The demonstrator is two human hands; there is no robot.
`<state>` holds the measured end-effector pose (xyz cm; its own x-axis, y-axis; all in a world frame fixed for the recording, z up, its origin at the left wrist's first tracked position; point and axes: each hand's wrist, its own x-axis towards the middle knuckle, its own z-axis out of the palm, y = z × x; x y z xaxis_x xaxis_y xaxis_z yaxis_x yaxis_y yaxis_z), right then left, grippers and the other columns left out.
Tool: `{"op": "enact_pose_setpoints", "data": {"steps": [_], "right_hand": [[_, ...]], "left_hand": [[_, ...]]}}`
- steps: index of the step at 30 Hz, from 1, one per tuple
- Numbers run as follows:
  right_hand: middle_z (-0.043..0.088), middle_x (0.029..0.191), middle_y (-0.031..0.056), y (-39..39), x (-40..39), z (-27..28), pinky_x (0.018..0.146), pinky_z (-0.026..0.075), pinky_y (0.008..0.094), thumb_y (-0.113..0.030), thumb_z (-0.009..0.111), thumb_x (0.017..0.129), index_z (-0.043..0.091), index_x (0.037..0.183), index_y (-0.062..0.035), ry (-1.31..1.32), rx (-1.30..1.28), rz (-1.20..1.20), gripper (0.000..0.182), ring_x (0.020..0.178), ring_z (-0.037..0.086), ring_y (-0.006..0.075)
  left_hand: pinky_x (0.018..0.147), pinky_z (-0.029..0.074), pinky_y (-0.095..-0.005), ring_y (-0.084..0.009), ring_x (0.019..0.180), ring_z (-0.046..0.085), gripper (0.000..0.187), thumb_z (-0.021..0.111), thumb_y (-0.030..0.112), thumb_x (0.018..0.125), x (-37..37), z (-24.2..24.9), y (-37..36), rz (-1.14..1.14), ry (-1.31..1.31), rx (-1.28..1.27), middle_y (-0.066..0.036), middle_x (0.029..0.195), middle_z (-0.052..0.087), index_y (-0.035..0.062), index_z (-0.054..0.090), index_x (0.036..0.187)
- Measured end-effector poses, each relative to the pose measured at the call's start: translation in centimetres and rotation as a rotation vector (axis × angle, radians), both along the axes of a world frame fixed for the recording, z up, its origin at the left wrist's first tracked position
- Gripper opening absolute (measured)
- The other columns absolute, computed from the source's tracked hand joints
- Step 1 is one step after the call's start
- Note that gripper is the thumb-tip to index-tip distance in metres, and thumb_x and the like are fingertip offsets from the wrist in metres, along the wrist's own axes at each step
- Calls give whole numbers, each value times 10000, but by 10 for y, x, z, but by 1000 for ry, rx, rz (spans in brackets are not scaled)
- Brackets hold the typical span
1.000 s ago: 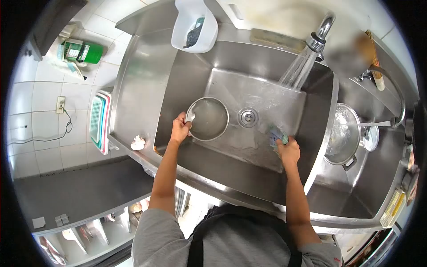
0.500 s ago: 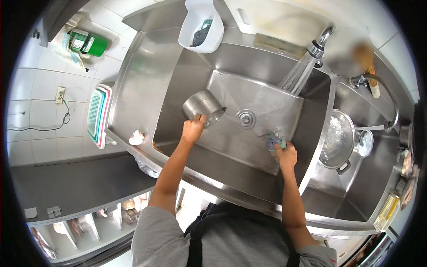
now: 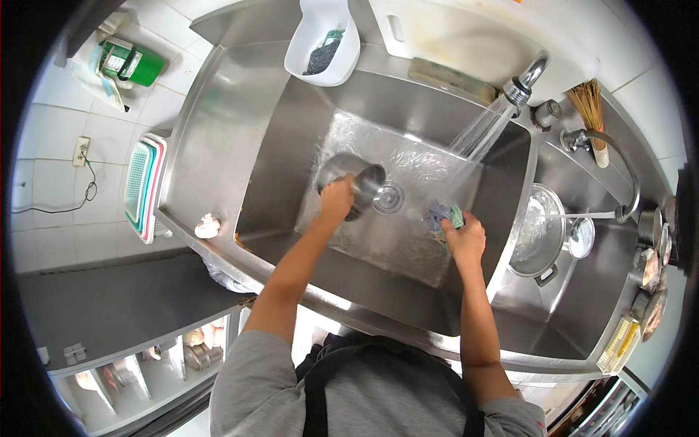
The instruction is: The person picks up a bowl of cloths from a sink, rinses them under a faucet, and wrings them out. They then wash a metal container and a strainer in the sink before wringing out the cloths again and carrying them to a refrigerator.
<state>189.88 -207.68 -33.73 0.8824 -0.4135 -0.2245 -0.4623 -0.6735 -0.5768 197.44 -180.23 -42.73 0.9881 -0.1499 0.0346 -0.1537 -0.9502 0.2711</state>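
My left hand (image 3: 337, 199) is closed on the rim of a stainless steel pot (image 3: 339, 164). The pot lies tilted low in the large sink (image 3: 291, 167), its mouth facing the drain (image 3: 387, 197). In my right hand (image 3: 466, 237) is a crumpled blue and green cloth (image 3: 438, 215), gripped just above the sink floor, right of the drain. Water streams from the spray faucet (image 3: 518, 90) into the sink's far right part, and a thin sheet of water spreads over the bottom. My left fingertips are partly hidden by the pot.
A white plastic container (image 3: 324, 51) with dark scouring material stands at the back rim. In the right basin, a wide pan (image 3: 536, 229) sits under a running tap (image 3: 625, 213) beside a small bowl (image 3: 582, 238). Stacked coloured trays (image 3: 145, 189) stand left; a stick brush (image 3: 588, 109) leans at the back right.
My left hand has lowered the pot and moved it right, nearer the drain. Water has spread across the sink bottom. My right hand and the cloth have shifted only slightly.
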Motion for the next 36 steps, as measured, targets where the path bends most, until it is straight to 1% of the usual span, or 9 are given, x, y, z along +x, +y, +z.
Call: {"op": "enact_pose_setpoints", "data": {"steps": [9, 12, 15, 19, 21, 25, 28, 30, 36], "right_hand": [[590, 827, 246, 2, 42, 12, 743, 451, 370, -309, 631, 606, 567, 969, 49, 59, 135, 147, 515, 829, 588, 335], [584, 879, 245, 16, 54, -11, 764, 443, 371, -325, 632, 608, 560, 990, 44, 124, 87, 187, 536, 869, 577, 335], [582, 930, 226, 17, 59, -72, 779, 437, 367, -331, 633, 632, 551, 1029, 18, 268, 68, 231, 535, 887, 569, 339], [602, 917, 175, -2, 56, -168, 771, 444, 337, -254, 616, 730, 586, 923, 29, 115, 137, 313, 343, 867, 582, 278], [600, 914, 148, -21, 65, -192, 751, 449, 296, -185, 604, 741, 585, 908, 30, 104, 326, 282, 273, 857, 573, 217], [605, 837, 91, -28, 84, -176, 720, 447, 256, -123, 513, 783, 597, 886, 21, 54, 1305, -207, 195, 816, 544, 152], [591, 870, 95, -20, 104, -114, 728, 451, 252, -150, 476, 810, 564, 948, 39, 259, 841, 62, 250, 806, 549, 160], [582, 870, 112, -32, 104, -130, 705, 472, 285, -171, 485, 816, 556, 923, 41, 166, 1058, -23, 248, 801, 559, 193], [558, 947, 133, -18, 91, -127, 709, 486, 311, -194, 475, 826, 478, 1031, 53, 95, 1582, -311, 321, 817, 568, 228]], "left_hand": [[555, 463, -383, -284, 668, 596, 195, 543, 33, 655, -37, -97, -82, 621, 656, -1083, -189, 757, 589, 3, 544, 848], [588, 479, -374, -318, 711, 597, 225, 534, 31, 667, -60, -224, -94, 532, 546, -1126, -201, 792, 591, -2, 545, 889], [709, 459, -399, -340, 818, 575, 218, 566, 68, 677, -54, -140, -101, 540, 524, -875, -198, 827, 593, 3, 549, 885], [798, 413, -412, -344, 904, 539, 258, 615, 130, 672, -46, -146, -100, 499, 627, -589, -195, 856, 590, 25, 555, 899], [804, 402, -403, -318, 933, 522, 229, 646, 184, 664, -26, -105, -110, 525, 301, -288, -191, 862, 589, 23, 583, 814], [591, 456, -354, -231, 705, 586, 133, 625, 111, 703, 33, -79, -125, 108, 474, -866, -147, 932, 587, 4, 615, 782], [582, 480, -293, -190, 681, 593, 181, 608, 29, 701, 56, -68, -152, 172, 771, -1263, -129, 862, 600, -43, 592, 867], [639, 503, -260, -193, 701, 600, 216, 571, -32, 710, 62, -41, -165, 173, 973, -1536, -134, 817, 601, -96, 551, 916], [643, 520, -258, -224, 763, 606, 330, 553, -59, 705, 67, 10, -170, 27, 1141, -1019, -173, 885, 584, -136, 481, 1019]]}}
